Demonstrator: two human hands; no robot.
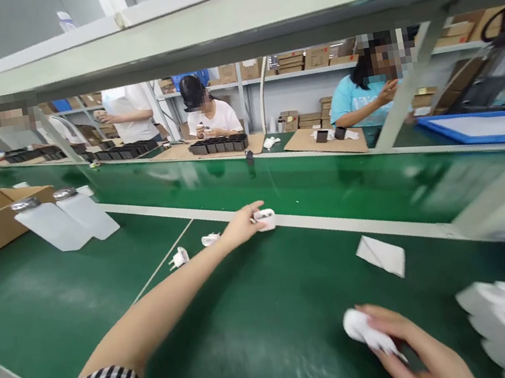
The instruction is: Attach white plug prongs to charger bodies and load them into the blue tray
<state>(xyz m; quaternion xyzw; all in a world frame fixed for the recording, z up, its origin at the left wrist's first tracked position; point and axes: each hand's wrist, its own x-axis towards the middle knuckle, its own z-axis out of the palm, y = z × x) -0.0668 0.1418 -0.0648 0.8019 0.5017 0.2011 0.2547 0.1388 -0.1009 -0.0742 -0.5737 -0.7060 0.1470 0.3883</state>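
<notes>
Left hand (pixel 239 226): arm stretched out, grip closed on white plug (pixel 266 218) at belt (pixel 329 182) edge. Right hand (pixel 404 344): grip wrapped round second white part (pixel 363 327) near body. Spare plugs (pixel 179 257) lie left on surface. Advice: lift plug squarely, clear of the edge strip.

A factory assembly line: a long green conveyor belt (pixel 329 182), seated workers (pixel 211 115) opposite with parts trays (pixel 219 145), shelves of cardboard boxes (pixel 303 59) behind.
</notes>
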